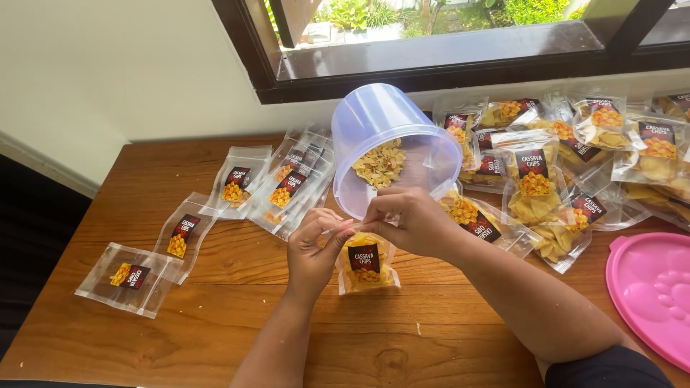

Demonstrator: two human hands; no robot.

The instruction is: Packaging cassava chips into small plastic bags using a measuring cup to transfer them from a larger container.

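Just in front of the tipped clear bucket (392, 144), a filled chip pouch (366, 262) stands upright on the bench (215, 323), its mouth running left-right; left hand (314, 248) and right hand (410, 219) fingers pinch that top edge from either end.

bucket (374, 122) — translucent lilac | lid (650, 302) — pink | chips (381, 164) — pale yellow | table (215, 316) — brown woodgrain

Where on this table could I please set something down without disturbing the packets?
Bare wood lies in front of the empty pouches, left of both arms. Crowded: filled pouches under the window, beside the tipped bucket and pink lid.
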